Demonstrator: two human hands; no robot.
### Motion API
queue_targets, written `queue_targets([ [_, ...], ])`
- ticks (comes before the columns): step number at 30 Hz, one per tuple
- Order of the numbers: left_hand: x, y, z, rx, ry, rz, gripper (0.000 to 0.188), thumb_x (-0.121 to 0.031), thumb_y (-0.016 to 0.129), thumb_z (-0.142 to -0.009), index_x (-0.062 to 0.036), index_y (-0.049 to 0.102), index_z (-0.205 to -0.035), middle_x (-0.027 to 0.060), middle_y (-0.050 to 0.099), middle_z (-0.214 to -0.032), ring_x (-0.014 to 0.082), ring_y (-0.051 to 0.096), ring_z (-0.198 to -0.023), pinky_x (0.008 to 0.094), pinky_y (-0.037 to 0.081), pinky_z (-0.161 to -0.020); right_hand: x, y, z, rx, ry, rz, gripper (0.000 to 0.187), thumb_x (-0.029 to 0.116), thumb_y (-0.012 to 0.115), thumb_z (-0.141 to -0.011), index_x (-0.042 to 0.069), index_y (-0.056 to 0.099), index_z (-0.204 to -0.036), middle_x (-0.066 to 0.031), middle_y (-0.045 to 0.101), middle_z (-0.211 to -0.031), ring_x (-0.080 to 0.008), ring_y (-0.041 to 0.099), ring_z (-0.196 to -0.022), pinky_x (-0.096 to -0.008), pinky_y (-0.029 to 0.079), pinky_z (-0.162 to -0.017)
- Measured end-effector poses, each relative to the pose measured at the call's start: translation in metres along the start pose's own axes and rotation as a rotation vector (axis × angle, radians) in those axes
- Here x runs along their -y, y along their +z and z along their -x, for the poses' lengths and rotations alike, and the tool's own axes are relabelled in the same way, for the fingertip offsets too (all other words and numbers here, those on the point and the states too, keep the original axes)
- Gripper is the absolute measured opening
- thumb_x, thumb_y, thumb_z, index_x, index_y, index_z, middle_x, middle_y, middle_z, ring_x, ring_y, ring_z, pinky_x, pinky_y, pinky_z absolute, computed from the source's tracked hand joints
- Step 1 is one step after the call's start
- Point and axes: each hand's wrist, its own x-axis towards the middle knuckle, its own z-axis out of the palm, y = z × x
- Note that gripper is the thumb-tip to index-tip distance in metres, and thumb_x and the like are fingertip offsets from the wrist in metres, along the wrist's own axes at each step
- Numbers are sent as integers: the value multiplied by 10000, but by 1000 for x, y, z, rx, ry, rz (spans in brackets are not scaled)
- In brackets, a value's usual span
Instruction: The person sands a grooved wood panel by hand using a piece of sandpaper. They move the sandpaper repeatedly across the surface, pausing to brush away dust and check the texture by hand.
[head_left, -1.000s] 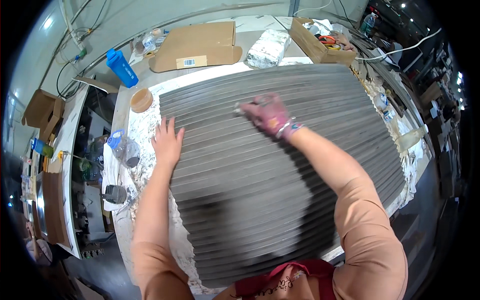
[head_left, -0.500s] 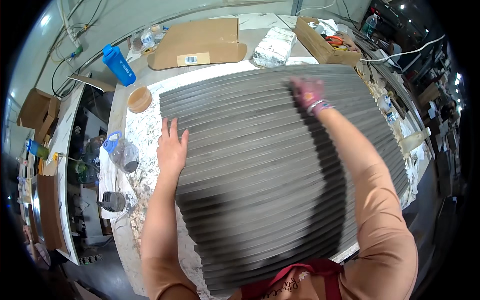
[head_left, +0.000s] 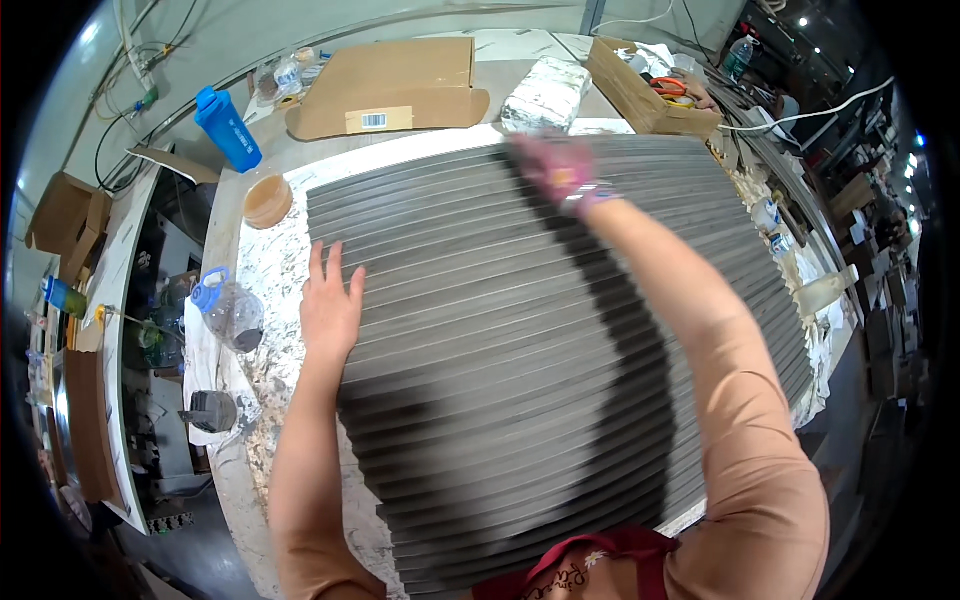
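Grey ribbed strips (head_left: 480, 290) lie side by side across the table, forming one wide surface under my hands. My bare left hand (head_left: 332, 305) rests with spread fingers on the left ends of the strips. At the far edge of the strips is my right hand (head_left: 556, 168), in a pink patterned glove, with a band at the wrist. Motion blurs its fingers, so whether they hold anything is hidden. A white wrapped bundle (head_left: 547, 95) lies just beyond that hand.
A flattened cardboard box (head_left: 400, 80) lies at the back, left of an open carton of tools (head_left: 650, 95). Along the left stand a blue shaker bottle (head_left: 228, 130), a tan round tub (head_left: 268, 202), a cut clear jug (head_left: 232, 312) and a dark-filled cup (head_left: 212, 411).
My gloved right hand has swept left along the far strips, toward the wrapped bundle. My left hand stays at the left ends. The whole view has shifted slightly.
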Motion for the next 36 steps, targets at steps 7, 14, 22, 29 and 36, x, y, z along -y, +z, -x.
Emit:
queue_targets([
  [7,4,-5,2,-6,10,52,519,-361,499,-933,-112,414,-1380,163,310,-1473,396,467,-1204,437,412,-987,118,30,-40,-103,-89,13,299,202,517,-867,227,602,-1152,-197,560,-1270,-364,558,-1129,-447,403,-953],
  [14,2,-2,1,-14,9,76,522,-364,507,-925,-105,423,-1370,161,306,-1475,392,477,-1196,435,420,-977,-14,-34,-3,42,193,319,290,217,580,-829,176,622,-1113,-182,617,-1108,-333,632,-986,-457,464,-853],
  [22,12,0,5,-18,9,28,523,-377,499,-926,-111,419,-1369,147,316,-1472,390,489,-1182,436,429,-965,79,20,-3,-142,-222,-44,285,244,588,-791,211,616,-1073,-136,624,-1041,-329,589,-1005,-475,419,-841],
  [29,-4,-6,2,29,-12,70,521,-371,473,-943,-93,401,-1378,156,306,-1475,370,423,-1258,417,393,-1010,0,-44,16,16,209,168,284,241,573,-842,206,607,-1122,-129,646,-1035,-302,615,-994,-461,449,-827],
  [36,0,-10,5,46,-22,42,521,-372,454,-955,-92,388,-1389,162,305,-1476,364,379,-1305,404,373,-1035,80,4,45,102,-97,-318,368,169,586,-804,228,596,-1167,-170,605,-1131,-329,561,-1103,-445,417,-950],
])
